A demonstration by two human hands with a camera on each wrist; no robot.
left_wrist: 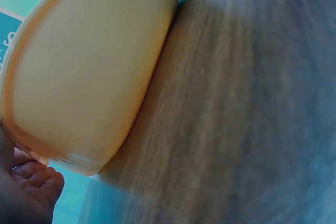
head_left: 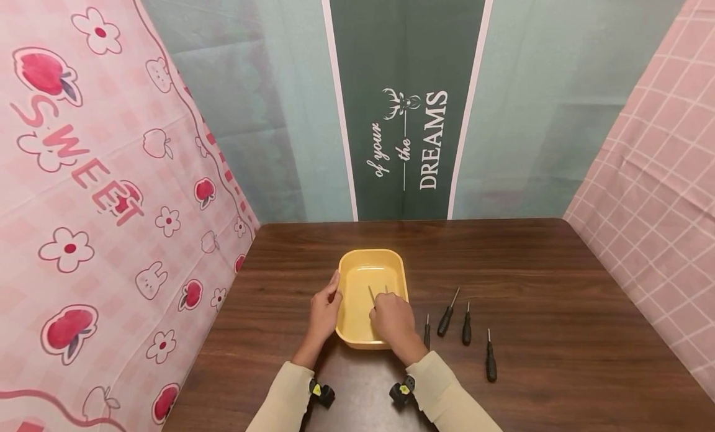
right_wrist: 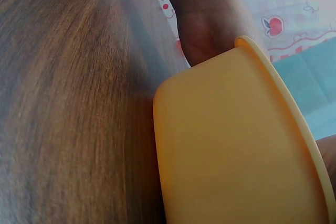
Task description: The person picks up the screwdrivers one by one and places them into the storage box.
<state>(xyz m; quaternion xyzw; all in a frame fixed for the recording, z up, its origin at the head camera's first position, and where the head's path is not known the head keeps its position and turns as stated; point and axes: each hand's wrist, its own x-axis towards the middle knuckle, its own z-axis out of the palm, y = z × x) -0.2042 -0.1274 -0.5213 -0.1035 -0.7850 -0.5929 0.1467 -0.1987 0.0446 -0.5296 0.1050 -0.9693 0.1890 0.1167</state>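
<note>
A yellow rectangular container (head_left: 363,277) stands on the table, its outer wall (left_wrist: 89,66) filling much of the left wrist view. My left hand (head_left: 323,311) holds its left side, thumb at the rim and fingers along the outside; bent fingers (left_wrist: 39,179) show by the wall in the left wrist view. Inside the container's near right part, my right hand (head_left: 393,320) grips screwdrivers. Two thin metal shafts (head_left: 371,294) stick out beyond the fist, while the handles are hidden in it. The right wrist view shows mostly the container's outside (right_wrist: 231,140).
Right of the container several black-handled screwdrivers lie on the brown wooden table (head_left: 558,308), among them one (head_left: 448,317) tilted right and one (head_left: 491,364) nearest the front. One more (head_left: 427,333) lies beside my right wrist. Printed cloths (head_left: 290,109) hang around the table.
</note>
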